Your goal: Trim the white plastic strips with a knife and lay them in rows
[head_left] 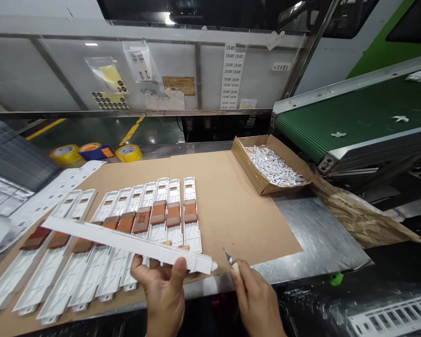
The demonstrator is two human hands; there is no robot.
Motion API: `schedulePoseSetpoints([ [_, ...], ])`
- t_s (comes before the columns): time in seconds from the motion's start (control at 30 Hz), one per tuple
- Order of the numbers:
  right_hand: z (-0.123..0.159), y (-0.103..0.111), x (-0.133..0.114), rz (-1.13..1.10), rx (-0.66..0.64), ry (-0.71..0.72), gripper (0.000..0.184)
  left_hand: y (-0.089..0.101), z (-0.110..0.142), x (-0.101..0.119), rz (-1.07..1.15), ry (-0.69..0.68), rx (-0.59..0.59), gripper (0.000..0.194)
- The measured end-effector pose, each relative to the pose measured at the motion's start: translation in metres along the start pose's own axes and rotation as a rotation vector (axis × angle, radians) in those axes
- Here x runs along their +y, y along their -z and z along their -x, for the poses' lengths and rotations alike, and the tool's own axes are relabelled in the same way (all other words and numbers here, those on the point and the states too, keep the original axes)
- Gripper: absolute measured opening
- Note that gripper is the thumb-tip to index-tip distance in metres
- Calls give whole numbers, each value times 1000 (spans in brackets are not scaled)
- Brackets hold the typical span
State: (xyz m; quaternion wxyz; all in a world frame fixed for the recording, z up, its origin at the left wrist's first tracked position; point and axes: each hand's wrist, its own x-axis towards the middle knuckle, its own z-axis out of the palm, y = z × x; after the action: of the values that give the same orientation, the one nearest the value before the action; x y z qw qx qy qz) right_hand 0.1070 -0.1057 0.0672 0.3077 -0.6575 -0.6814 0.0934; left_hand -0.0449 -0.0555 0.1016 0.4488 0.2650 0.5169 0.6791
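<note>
My left hand (pixel 164 285) grips a long white plastic strip (pixel 126 241) near its right end, fingers behind and thumb in front. The strip slants up to the left, above the row of parts. In my right hand (pixel 254 299) is a craft knife (pixel 230 260) with a pale handle, its blade pointing up and left, apart from the strip's right end. Behind the strip, several similar white plastic parts (pixel 191 234) lie side by side on the cardboard sheet (pixel 224 201). Orange-brown blocks (pixel 190 211) rest across them.
A cardboard box (pixel 247 164) of small white scraps (pixel 273 166) stands at the back right. Beyond it runs a green conveyor belt (pixel 365 112) with loose pieces. Yellow tape rolls (pixel 128 153) sit at the back left. The metal table edge (pixel 323 262) shows at right.
</note>
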Motion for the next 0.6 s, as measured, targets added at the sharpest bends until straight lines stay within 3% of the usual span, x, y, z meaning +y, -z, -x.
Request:
schedulePoseSetpoints([
  [0.17,-4,7,6,-264,-93,-217,28,-1,1,2,24,-42,6,84],
  [0.3,-2,7,-9,-567,-82,-351,32,-3,5,-1,1,-57,16,91],
  [0.4,0,0,-24,-883,-35,-515,46,-3,14,-11,-88,-82,56,105],
  [0.47,-2,-6,-30,-1046,-12,-568,53,-5,22,-19,-125,-54,15,108],
  [0.6,-13,-7,-28,-1237,35,-711,47,-12,38,-32,-75,76,-134,95],
])
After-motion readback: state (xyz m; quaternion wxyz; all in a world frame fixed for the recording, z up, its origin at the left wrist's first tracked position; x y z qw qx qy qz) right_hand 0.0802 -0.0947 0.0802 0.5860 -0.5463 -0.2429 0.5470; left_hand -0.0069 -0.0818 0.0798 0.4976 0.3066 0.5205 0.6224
